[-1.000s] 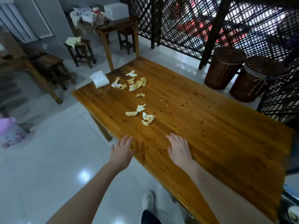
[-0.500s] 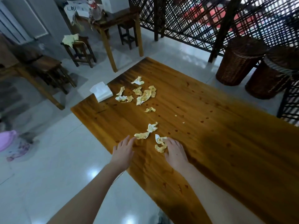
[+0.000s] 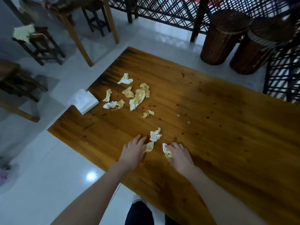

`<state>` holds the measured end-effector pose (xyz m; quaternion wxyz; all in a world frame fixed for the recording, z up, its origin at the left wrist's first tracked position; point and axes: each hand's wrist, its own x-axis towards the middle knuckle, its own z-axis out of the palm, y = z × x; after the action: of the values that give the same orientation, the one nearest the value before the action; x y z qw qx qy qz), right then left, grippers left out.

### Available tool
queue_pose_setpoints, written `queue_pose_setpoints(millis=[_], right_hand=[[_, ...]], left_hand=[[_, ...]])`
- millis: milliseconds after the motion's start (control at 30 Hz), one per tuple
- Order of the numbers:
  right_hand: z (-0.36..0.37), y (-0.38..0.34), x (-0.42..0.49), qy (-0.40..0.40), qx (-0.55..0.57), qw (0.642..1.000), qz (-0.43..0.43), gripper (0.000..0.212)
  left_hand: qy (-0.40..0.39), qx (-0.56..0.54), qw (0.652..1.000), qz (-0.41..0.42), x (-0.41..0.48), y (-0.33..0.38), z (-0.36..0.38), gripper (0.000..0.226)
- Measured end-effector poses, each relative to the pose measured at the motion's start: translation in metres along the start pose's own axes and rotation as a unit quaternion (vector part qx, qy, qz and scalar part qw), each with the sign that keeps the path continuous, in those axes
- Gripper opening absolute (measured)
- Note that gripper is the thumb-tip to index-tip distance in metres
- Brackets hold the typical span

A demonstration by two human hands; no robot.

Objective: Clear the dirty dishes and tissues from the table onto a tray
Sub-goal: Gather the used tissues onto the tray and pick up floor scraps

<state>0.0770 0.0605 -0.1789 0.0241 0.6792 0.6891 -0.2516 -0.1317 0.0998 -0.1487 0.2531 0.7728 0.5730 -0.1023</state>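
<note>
Several crumpled, yellow-stained tissues lie on the wooden table (image 3: 211, 119). My left hand (image 3: 133, 151) rests flat near the table's left edge, its fingertips touching one stained tissue (image 3: 148, 146). My right hand (image 3: 178, 155) lies over another crumpled tissue (image 3: 166, 151), fingers curling on it. A third tissue (image 3: 155, 135) sits just beyond both hands. A larger scatter of tissues (image 3: 136, 96) lies farther up the table. No tray or dishes are in view.
A white tissue pack (image 3: 83, 101) overhangs the table's far left edge. Two wicker baskets (image 3: 222, 38) stand on the floor beyond the table by a dark lattice screen. Wooden stools (image 3: 39, 44) and another table stand at the back left.
Both hands have reached forward to the nearest tissues; the right hand now covers one and the left touches another. The view has tilted down and closer to the table.
</note>
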Motion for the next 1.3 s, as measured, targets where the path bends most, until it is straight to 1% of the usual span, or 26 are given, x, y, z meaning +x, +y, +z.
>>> queue_pose_setpoints(millis=[67,167,333,433,567,700,867,967,1033,1100,1300], right_hand=[[-0.001,-0.005,-0.001,0.018,0.018,0.999,0.026,0.045],[-0.003,-0.008,-0.004,0.031,0.038,0.997,0.06,0.031],[-0.011,-0.003,-0.017,0.096,0.075,0.983,0.137,0.024],[-0.017,0.003,-0.027,0.124,0.089,0.97,0.189,0.02],[-0.016,0.01,-0.044,0.149,0.104,0.956,0.231,0.019],[-0.017,0.007,-0.05,0.172,0.114,0.944,0.258,0.018],[-0.019,0.008,-0.047,0.189,0.123,0.937,0.268,0.021],[-0.026,0.011,-0.038,0.206,0.128,0.936,0.257,0.023],[-0.033,0.016,-0.03,0.205,0.133,0.937,0.248,0.024],[-0.041,0.021,-0.02,0.195,0.132,0.943,0.237,0.025],[-0.064,0.032,0.017,0.189,0.14,0.944,0.23,0.028]], left_hand=[[-0.018,0.013,0.999,0.034,0.015,-0.003,-0.007,0.067],[-0.055,0.039,0.995,0.073,0.037,-0.005,-0.017,0.077],[-0.122,0.083,0.977,0.151,0.064,-0.003,-0.019,0.092],[-0.14,0.089,0.965,0.201,0.074,0.0,-0.019,0.095],[-0.132,0.106,0.953,0.252,0.079,0.002,-0.019,0.085],[-0.093,0.139,0.944,0.284,0.082,0.006,-0.023,0.058],[-0.074,0.127,0.944,0.296,0.086,0.006,-0.021,0.034],[-0.076,0.113,0.948,0.289,0.093,0.009,-0.023,0.027],[-0.063,0.091,0.954,0.279,0.098,0.011,-0.027,0.024],[-0.048,0.071,0.96,0.267,0.102,0.013,-0.032,0.027],[-0.019,0.031,0.965,0.26,0.127,0.03,-0.056,0.047]])
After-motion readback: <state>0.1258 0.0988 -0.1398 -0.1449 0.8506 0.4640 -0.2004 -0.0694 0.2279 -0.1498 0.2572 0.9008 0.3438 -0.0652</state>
